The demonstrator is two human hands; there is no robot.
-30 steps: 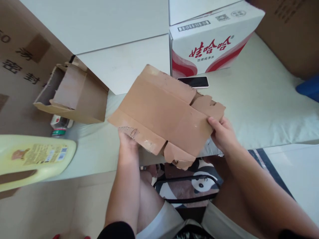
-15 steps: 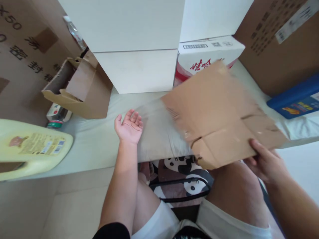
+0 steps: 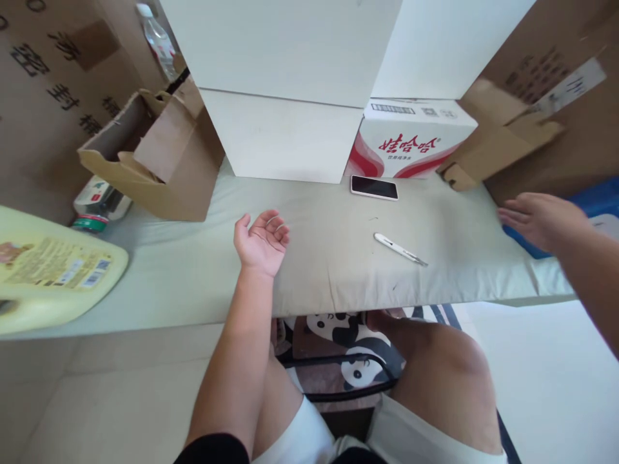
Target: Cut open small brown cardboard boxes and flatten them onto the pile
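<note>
My left hand (image 3: 264,243) rests palm up over the cloth-covered surface, fingers apart and loosely curled, holding nothing. At the right, my right hand (image 3: 544,218) is in the air with its fingers stretched out and nothing in them. It partly covers a blue container (image 3: 529,241). Beyond that hand, a folded piece of cardboard (image 3: 493,145), slightly blurred, leans by the large brown box at the back right. A white pen-like tool (image 3: 399,249) with a thin metal tip lies between my hands. Behind it lies a phone (image 3: 374,187) with a dark screen.
White boxes (image 3: 280,135) stand at the back, beside a white and red carton (image 3: 411,145). At the left are an open brown cardboard box (image 3: 186,167), a pale yellow jug (image 3: 62,277), a bottle with a green cap (image 3: 99,203) and a clear bottle (image 3: 157,38). The cloth's front edge (image 3: 314,312) is above my knees.
My right hand has let go of the cardboard and moved right and up. The cardboard has gone to the back right, uncovering the phone and the pen-like tool. My left hand has barely moved.
</note>
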